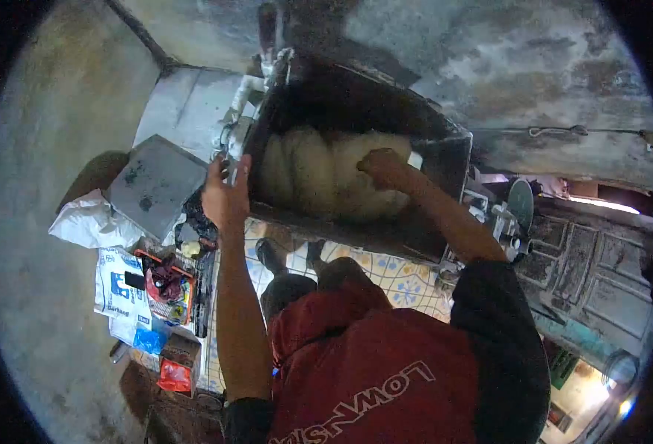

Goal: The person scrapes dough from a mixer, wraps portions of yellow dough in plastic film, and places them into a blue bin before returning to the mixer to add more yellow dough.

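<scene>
A large pale mass that looks like dough (311,174) fills the middle of a deep, dark-walled trough (445,200). My right hand (387,170) reaches in over the right side, its fingers curled down against the mass; the fingertips are partly hidden. At the trough's left end, my left hand (226,194) has thumb and fingers on either side of a white-crusted fitting (230,140). Above that fitting, a whitened bar with a dark handle (268,29) stands at the corner.
Left of the trough are a grey square board (156,185), a white sack (93,220) and a crate with plastic bags (171,285). A red packet (174,375) lies lower down. Patterned tiles (404,277) cover the floor; a panelled door (593,259) is at right.
</scene>
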Available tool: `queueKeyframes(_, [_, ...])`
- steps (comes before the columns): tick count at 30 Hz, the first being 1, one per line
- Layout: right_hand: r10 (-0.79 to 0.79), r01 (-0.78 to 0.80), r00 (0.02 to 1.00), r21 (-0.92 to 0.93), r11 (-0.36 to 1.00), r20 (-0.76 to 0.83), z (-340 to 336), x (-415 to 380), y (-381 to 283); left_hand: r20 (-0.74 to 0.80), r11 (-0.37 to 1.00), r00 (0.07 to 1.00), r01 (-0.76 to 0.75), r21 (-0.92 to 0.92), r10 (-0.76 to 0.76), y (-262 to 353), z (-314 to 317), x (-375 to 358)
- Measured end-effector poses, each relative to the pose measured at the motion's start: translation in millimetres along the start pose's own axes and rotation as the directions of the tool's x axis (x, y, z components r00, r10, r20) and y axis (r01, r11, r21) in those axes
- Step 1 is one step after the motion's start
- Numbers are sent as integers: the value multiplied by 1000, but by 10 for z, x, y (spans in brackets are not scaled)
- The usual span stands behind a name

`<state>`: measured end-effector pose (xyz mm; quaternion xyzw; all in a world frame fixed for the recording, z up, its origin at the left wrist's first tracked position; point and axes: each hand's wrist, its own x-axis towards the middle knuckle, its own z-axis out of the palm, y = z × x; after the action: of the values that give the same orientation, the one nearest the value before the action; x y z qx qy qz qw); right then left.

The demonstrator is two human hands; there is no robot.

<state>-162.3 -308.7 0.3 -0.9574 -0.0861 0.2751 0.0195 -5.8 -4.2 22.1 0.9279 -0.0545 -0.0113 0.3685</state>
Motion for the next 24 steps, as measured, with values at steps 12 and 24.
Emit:
queueKeyframes(12, [755, -316, 642, 851, 420, -134, -313, -1239, -213, 72, 981, 997, 3, -192, 11, 8, 45, 25])
queueKeyframes(24, [637, -464, 751, 549, 695, -171, 353, -1184, -415, 76, 969, 997, 30, -247, -11, -8, 80, 14])
